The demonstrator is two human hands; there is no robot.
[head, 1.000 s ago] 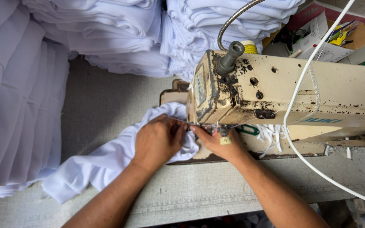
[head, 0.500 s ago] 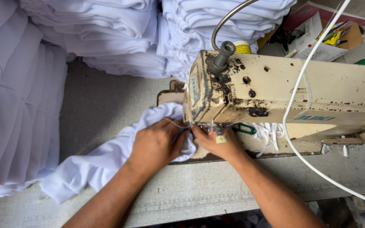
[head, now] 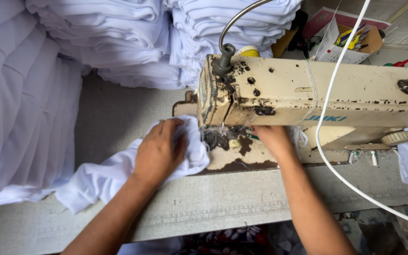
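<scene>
Stacks of folded white cloth: fill the left edge and the upper left of the frame, piled high on the tabletop, with a further stack at upper centre behind the machine.
Tabletop: grey and worn, running across the lower half of the frame; its front edge crosses near the bottom.
Sewing machine: cream-coloured, chipped and stained, lying across the right half of the frame, its head end at centre; a bent metal lamp neck rises from its top.
White cable: hangs from the upper right, crosses the machine body and trails off to the lower right.
White garment: bunched on the tabletop at lower centre-left, its near end reaching the machine bed under the head.
Cardboard box: upper right, behind the machine, holding small oddments.
Left hand: lies palm down on the white garment, fingers spread and pressing the cloth flat just left of the needle area.
Right hand: at centre, reaching under the machine arm; its fingers are hidden by the machine, so whether it grips anything cannot be told.
</scene>
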